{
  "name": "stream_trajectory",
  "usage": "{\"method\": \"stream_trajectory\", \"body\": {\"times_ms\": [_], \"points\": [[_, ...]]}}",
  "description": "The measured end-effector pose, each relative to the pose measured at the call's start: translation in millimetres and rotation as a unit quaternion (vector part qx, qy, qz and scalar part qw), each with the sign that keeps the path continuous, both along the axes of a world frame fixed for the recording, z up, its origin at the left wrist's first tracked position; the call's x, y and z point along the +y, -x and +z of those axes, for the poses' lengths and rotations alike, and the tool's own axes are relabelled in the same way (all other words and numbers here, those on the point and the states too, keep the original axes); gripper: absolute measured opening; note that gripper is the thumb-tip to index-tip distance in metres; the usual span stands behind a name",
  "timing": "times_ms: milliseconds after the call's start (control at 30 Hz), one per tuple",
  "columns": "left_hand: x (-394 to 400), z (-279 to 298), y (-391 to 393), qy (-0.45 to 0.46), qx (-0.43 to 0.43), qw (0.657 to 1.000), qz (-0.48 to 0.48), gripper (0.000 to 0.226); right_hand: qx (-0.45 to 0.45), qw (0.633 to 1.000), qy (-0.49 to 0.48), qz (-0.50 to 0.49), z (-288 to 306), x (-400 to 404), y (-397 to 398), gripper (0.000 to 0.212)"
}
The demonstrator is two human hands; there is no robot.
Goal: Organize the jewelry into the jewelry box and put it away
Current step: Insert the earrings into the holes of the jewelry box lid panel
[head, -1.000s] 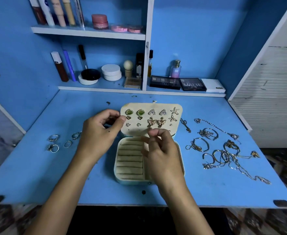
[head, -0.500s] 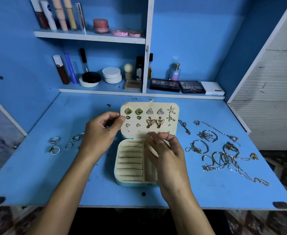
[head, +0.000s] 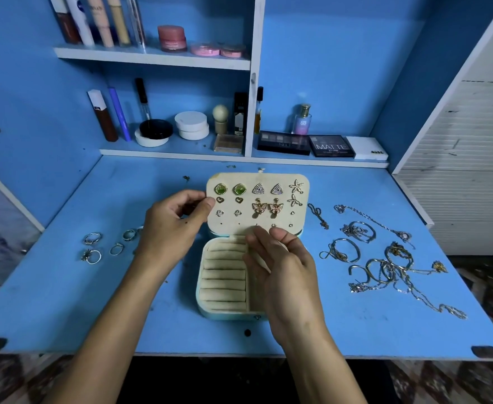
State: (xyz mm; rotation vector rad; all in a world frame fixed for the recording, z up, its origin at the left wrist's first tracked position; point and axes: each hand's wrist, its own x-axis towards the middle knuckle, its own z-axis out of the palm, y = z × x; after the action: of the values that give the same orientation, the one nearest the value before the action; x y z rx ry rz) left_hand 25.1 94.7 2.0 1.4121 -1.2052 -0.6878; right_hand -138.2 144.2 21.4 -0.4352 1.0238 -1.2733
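The jewelry box (head: pixel 233 275) sits open at center frame on the blue desk (head: pixel 64 301). The left hand (head: pixel 172 225) pinches the lid's left edge, and the right hand (head: pixel 280 263) has its fingertips at the earring panel's bottom row; can't tell if it holds a stud. Rings (head: pixel 92 247) lie center left, tangled chains and bangles (head: pixel 385 263) right. It all looks light and snaggy, so I'd lift chains by the clasp and rings by the band.

Blue desk (head: pixel 64 301) holds jewelry box (head: pixel 224 313), rings (head: pixel 92 256), necklaces (head: pixel 393 272)
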Motion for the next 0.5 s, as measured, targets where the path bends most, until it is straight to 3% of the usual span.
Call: {"method": "stream_trajectory", "body": {"times_ms": [200, 400, 500], "points": [[3, 1, 2, 0.014, 0.000, 1.000, -0.005, 0.004, -0.043, 0.999, -0.005, -0.012, 3, -1, -2, 0.013], [13, 1, 2, 0.025, -0.001, 0.999, -0.022, 0.010, -0.148, 0.986, -0.047, -0.053, 3, 0, -4, 0.014], [17, 1, -2, 0.021, -0.006, 0.999, -0.046, 0.003, -0.183, 0.979, -0.072, -0.057, 2, 0, -3, 0.015]]}}
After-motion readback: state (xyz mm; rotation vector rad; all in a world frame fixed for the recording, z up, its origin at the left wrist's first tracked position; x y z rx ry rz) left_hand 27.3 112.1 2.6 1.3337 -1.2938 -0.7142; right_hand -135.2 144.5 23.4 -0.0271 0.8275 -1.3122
